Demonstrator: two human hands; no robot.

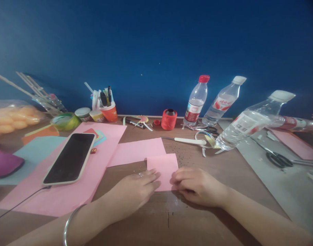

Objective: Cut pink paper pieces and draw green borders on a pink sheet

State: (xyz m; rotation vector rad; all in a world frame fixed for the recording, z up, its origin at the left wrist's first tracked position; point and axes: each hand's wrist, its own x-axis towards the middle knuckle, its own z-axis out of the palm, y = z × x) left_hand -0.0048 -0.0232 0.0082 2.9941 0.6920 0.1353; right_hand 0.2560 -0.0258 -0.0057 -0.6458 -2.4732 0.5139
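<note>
A small pink sheet of paper [165, 167] lies flat on the wooden table between both hands. My left hand [143, 186], with a ring on it, rests its outstretched fingers on the paper's left side. At the right edge, my right hand [193, 184] has its fingers curled and closed on the pink paper; the fingertips are partly hidden. Just behind is another strip of pink paper [138, 151], which the small sheet overlaps. Beyond it to the right lies a white-handled utility knife [189, 140], its blade pointing left.
On the left, a phone [70, 159] with a cable sits on a large pink sheet [100, 171]. At the back stand an orange paper cup of pens [109, 112], a red roll [169, 119] and several water bottles [196, 102]. Black scissors [278, 159] lie on a grey mat [264, 177] at right.
</note>
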